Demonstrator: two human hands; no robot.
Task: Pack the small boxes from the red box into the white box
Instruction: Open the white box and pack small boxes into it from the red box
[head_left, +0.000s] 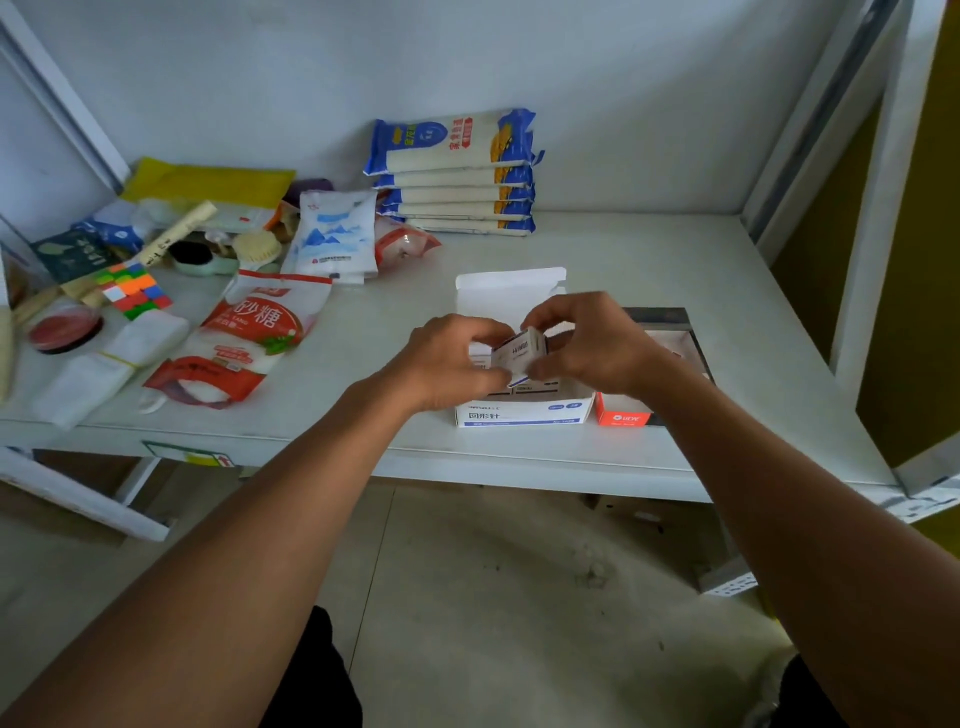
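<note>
The white box (524, 413) stands open near the shelf's front edge, its lid flap upright behind. Both hands hold one small white box (519, 351), tilted, just above its opening. My left hand (452, 364) pinches the small box's left end. My right hand (592, 345) grips its right end from above. The red box (621, 415) sits right of the white box, touching it, mostly hidden under my right wrist. Inside the white box another small box (540, 387) shows partly.
A sugar bag (244, 343) lies left of the white box. Stacked noodle packs (457, 171) stand at the back wall. A puzzle cube (136, 290), a red dish (65, 330) and other clutter fill the left side. A shelf upright (878, 171) rises on the right.
</note>
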